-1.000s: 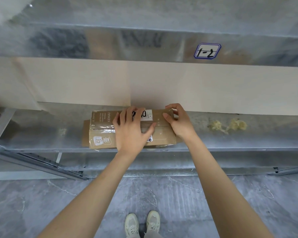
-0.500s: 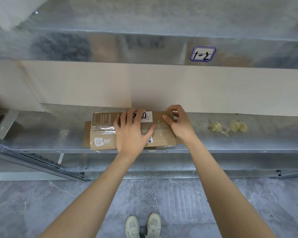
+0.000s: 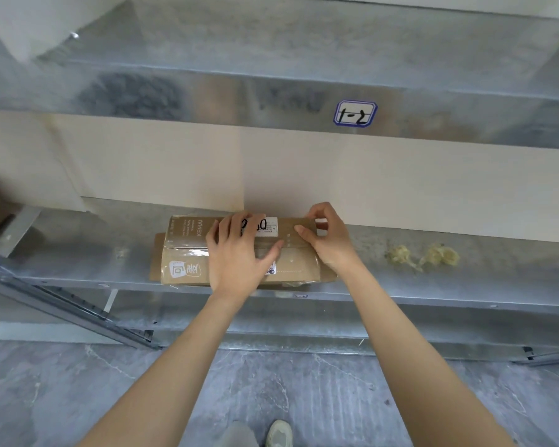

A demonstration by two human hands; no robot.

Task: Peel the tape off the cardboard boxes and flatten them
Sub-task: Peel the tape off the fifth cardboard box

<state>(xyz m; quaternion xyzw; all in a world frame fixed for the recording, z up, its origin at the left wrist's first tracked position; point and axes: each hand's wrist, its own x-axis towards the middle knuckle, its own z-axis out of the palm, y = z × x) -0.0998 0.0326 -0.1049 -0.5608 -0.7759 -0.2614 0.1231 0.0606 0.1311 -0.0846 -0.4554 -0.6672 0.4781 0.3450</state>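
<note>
So the box is lying flat on the metal shelf, close to the front edge, with shiny tape along its seam. The person's left hand is pressed palm-down on the middle of it, fingers straight and a bit spread, half covering a white label. The right hand is at the far right corner, thumb and forefinger curled in and pinching the box edge. Can't tell if any tape is actually between them. A couple of yellowish wads sit further right on the shelf.
</note>
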